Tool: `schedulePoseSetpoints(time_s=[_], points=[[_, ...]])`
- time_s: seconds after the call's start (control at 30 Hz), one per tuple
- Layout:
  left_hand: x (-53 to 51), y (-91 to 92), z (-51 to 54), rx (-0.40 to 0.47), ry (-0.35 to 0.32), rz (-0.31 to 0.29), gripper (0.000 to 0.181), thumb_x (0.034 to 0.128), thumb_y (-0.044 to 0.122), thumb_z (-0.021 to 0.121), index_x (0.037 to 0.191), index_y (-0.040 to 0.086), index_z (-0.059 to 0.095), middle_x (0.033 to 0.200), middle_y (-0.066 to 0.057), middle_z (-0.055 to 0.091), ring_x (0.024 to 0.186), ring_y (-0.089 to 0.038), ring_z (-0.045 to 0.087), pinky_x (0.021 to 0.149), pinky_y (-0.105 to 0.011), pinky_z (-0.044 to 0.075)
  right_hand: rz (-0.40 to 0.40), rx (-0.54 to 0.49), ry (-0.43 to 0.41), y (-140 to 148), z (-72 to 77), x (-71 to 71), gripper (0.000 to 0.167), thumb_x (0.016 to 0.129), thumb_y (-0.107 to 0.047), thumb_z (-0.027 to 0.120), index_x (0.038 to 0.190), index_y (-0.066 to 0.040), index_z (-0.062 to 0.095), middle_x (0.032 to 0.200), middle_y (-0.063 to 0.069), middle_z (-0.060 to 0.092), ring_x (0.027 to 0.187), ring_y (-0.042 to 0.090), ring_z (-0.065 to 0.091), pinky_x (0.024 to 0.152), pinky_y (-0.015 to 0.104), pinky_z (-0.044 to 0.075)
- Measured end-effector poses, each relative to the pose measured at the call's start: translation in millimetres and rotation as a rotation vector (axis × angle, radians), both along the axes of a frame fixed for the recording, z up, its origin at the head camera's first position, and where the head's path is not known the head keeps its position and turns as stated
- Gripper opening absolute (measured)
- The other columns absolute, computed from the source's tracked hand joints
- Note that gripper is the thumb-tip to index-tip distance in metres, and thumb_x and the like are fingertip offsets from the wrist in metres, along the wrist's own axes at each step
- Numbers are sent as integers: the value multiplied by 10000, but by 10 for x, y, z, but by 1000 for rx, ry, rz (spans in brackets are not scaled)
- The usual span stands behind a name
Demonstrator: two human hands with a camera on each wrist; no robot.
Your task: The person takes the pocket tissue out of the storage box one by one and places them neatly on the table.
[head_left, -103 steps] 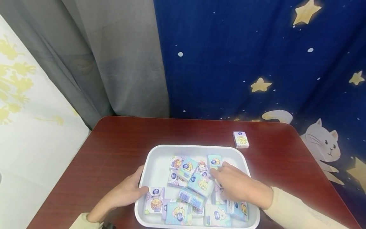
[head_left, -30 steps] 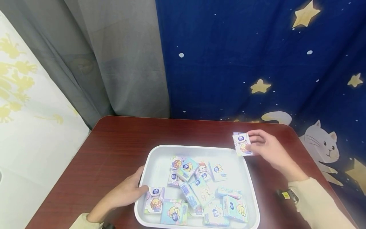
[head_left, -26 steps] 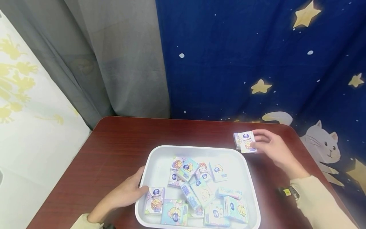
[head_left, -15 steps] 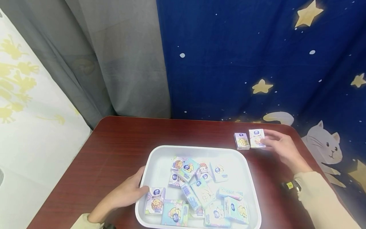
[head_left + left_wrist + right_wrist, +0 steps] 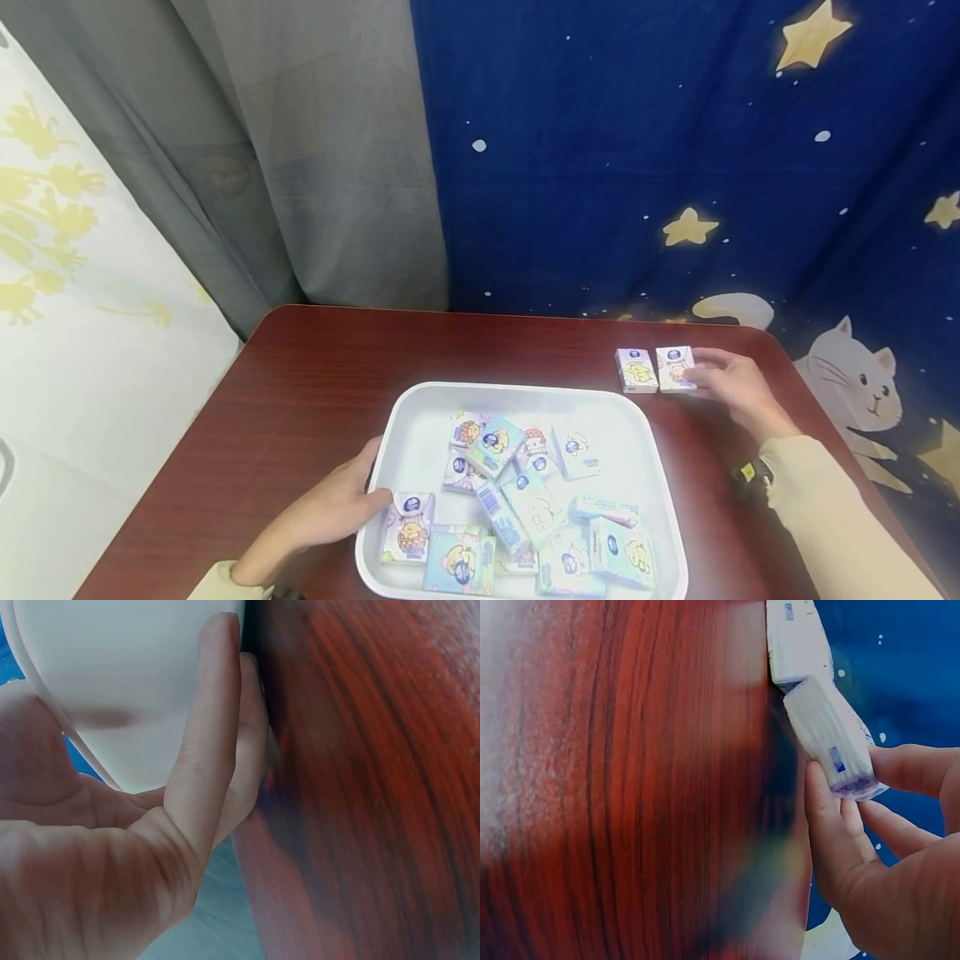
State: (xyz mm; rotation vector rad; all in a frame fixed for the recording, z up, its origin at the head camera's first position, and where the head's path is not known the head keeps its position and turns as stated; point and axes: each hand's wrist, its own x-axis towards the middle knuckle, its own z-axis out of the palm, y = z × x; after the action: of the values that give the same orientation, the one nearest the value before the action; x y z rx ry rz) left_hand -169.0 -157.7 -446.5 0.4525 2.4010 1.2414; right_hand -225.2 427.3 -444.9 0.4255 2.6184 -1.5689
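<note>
My right hand (image 5: 738, 387) pinches a small white-and-purple tissue pack (image 5: 671, 367) by its right side, at the back right of the table. Close to its left lies a similar tissue pack (image 5: 636, 371) with a yellow character. In the right wrist view, thumb and fingers hold one end of the pack (image 5: 825, 727); its far end meets the other pack (image 5: 796, 645). My left hand (image 5: 330, 504) grips the left side of a white tray (image 5: 517, 389), thumb over the rim. The left wrist view has its fingers along the outer wall of the tray (image 5: 112, 660).
Several blue and purple tissue packs (image 5: 532, 500) lie jumbled in the tray, some overlapping. The dark red wooden table (image 5: 322, 358) ends at a blue starry curtain (image 5: 562, 167) and a grey curtain (image 5: 337, 167) behind.
My right hand took a tissue pack from the tray, carried it to the back right, and brought it down right of the first pack. The left hand stays on the tray.
</note>
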Motion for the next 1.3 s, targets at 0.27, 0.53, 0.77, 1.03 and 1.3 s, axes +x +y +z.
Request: schedulePoseSetpoints(time_s=[0.27,0.53,0.77,1.03,1.3], points=[[-7,-7,-18,23,-9,-18,879,930,20,691,1679,-63,237,1396,-371,603,988,-278,728,736,-334,645,-3,94,-40,5,-32,-77,665,1073,-157,649,1608,142,390,1488,408,519,1155,434,672,788,207,620],[-7,-9,-7,14,8,-31,870,930,29,691,1672,-69,246,1402,-360,602,1006,-274,715,781,-333,630,-53,225,-34,-31,-62,-155,582,1023,-142,696,1474,180,519,1335,406,616,987,374,728,694,239,621],[-10,2,3,2,15,-29,876,929,27,689,1675,-71,241,1419,-372,588,1022,-287,713,782,-327,636,-73,305,-48,-75,-57,-170,535,1007,-159,709,1401,180,580,1234,380,668,817,253,729,640,267,598],[-9,11,16,-1,5,-22,879,928,27,684,1678,-68,236,1401,-358,598,1017,-283,713,788,-328,633,-67,327,-75,-101,-48,-178,533,1005,-185,721,1375,179,600,1224,372,672,861,291,715,649,276,589],[1,6,10,8,-5,-25,880,930,22,679,1681,-66,228,1389,-363,597,997,-284,721,745,-325,647,-50,309,-96,-100,-55,-189,538,1010,-193,711,1388,175,603,1231,367,676,874,294,720,665,273,604]])
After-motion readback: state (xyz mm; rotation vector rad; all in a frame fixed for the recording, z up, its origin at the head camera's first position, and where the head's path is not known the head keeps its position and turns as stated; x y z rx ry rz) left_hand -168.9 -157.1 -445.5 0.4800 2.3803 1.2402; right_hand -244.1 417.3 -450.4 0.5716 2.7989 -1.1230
